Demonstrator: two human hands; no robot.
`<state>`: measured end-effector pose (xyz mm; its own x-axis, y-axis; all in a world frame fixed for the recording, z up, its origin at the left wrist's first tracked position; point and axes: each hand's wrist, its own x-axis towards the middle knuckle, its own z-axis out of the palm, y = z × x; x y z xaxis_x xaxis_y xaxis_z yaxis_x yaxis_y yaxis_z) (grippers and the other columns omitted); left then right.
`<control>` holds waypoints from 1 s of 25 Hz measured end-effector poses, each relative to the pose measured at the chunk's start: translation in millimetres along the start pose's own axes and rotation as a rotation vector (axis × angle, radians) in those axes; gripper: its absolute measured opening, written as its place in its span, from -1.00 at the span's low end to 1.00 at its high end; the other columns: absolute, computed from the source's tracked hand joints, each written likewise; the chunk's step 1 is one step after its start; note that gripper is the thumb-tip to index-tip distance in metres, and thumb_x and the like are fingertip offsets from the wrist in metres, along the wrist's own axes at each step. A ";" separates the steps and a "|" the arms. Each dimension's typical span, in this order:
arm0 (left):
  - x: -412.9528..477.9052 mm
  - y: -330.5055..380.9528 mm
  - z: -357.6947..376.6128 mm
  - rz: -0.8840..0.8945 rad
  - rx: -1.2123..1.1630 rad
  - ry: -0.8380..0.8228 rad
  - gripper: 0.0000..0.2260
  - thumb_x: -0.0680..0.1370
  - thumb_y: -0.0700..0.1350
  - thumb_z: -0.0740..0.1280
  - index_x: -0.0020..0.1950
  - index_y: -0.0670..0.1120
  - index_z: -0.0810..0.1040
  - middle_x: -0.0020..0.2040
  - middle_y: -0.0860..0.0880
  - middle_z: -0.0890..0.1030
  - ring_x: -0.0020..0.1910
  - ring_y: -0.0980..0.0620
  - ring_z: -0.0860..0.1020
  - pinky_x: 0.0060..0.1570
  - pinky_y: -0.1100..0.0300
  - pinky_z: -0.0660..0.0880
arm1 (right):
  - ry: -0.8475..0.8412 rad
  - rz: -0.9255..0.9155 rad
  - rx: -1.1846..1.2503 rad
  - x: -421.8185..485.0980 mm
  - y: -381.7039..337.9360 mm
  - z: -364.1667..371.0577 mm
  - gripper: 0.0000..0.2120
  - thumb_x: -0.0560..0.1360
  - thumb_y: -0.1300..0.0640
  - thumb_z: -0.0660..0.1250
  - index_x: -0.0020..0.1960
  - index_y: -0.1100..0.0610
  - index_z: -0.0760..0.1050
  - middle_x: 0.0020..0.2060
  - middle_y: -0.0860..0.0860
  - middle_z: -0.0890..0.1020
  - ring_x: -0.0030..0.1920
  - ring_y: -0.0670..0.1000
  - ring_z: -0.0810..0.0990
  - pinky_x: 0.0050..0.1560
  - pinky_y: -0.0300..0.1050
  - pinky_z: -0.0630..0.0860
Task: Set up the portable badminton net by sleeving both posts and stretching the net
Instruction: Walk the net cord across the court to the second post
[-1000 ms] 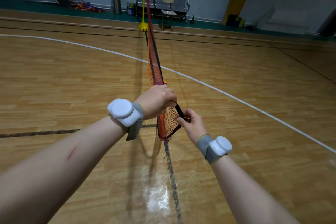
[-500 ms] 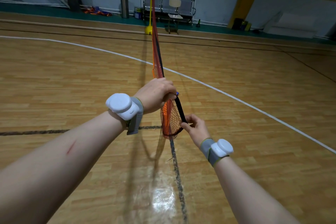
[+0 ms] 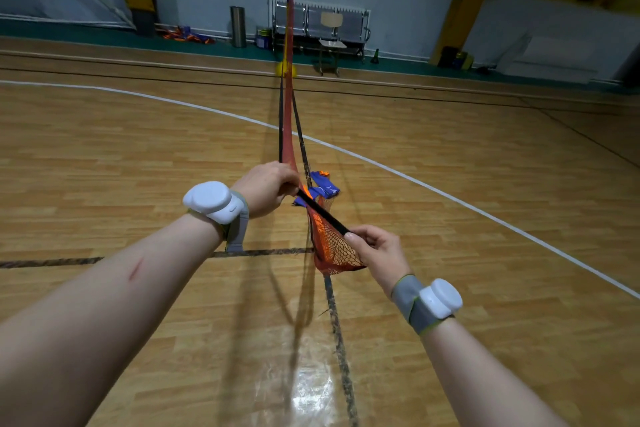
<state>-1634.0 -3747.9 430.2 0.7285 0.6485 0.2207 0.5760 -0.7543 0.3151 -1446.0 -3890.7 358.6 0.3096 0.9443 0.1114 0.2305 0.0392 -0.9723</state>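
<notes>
An orange mesh net [image 3: 329,246] with black edge tape stretches away from me to a far post with a yellow base [image 3: 286,70]. My left hand [image 3: 268,189] grips the bunched net and its black tape. My right hand [image 3: 375,250] pinches the lower end of that black tape [image 3: 322,211], with the net's loose end fanned out between the two hands. A blue strip of fabric [image 3: 323,189] shows just beyond the left hand, by the net. No near post is in view.
Wooden gym floor [image 3: 138,156] with a white curved line [image 3: 433,191] and a dark seam [image 3: 337,340] running under the net. At the far wall stand a chair [image 3: 331,42], a metal bench [image 3: 318,24], a grey bin [image 3: 238,26] and coloured gear.
The hands have drawn apart along the black tape, the right one lower and nearer me, so the net end spreads wider. A blue strip has come into view. The view tilted up.
</notes>
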 end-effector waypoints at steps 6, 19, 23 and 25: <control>2.5 25.9 24.4 -0.018 -0.047 -0.072 -0.81 0.54 -0.27 0.22 0.07 -0.10 0.56 0.10 -0.07 0.55 0.13 -0.05 0.49 0.12 0.10 0.43 | -0.086 -0.078 -0.001 -15.3 -33.0 -5.0 -0.90 0.43 0.27 0.39 -0.16 0.10 0.65 -0.34 0.01 0.61 -0.39 -0.24 0.51 -0.33 -0.43 0.43; -30.9 116.2 43.1 0.137 -0.104 -0.066 -0.79 0.54 -0.07 0.28 0.09 -0.14 0.56 0.04 -0.06 0.53 0.10 0.01 0.44 0.03 0.26 0.30 | -0.100 -0.084 -0.056 -48.9 -22.2 -37.6 -0.73 0.43 0.33 0.38 0.02 0.03 0.54 -0.13 -0.10 0.60 -0.12 -0.30 0.56 -0.03 -0.45 0.45; -38.9 125.8 46.7 0.088 0.015 -0.091 -0.81 0.56 -0.07 0.24 0.05 -0.13 0.57 0.02 -0.04 0.54 0.11 0.01 0.44 0.02 0.12 0.41 | 0.005 -0.050 -0.259 -58.6 -9.1 -40.1 -0.79 0.39 0.26 0.42 -0.08 0.07 0.43 -0.10 -0.03 0.50 -0.13 -0.18 0.47 -0.13 -0.45 0.37; -47.8 129.7 46.1 0.075 0.018 -0.102 -0.83 0.56 -0.08 0.25 0.02 -0.12 0.58 0.00 -0.03 0.54 0.10 0.00 0.45 -0.02 0.11 0.42 | 0.041 -0.030 -0.253 -63.2 -1.2 -43.2 -0.75 0.37 0.26 0.44 -0.21 0.04 0.38 -0.13 -0.01 0.49 -0.13 -0.10 0.46 -0.15 -0.47 0.36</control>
<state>-1577.0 -3881.4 417.9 0.8030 0.5773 0.1480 0.5246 -0.8026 0.2841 -1426.0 -3964.5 361.6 0.3352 0.9297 0.1523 0.4616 -0.0212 -0.8868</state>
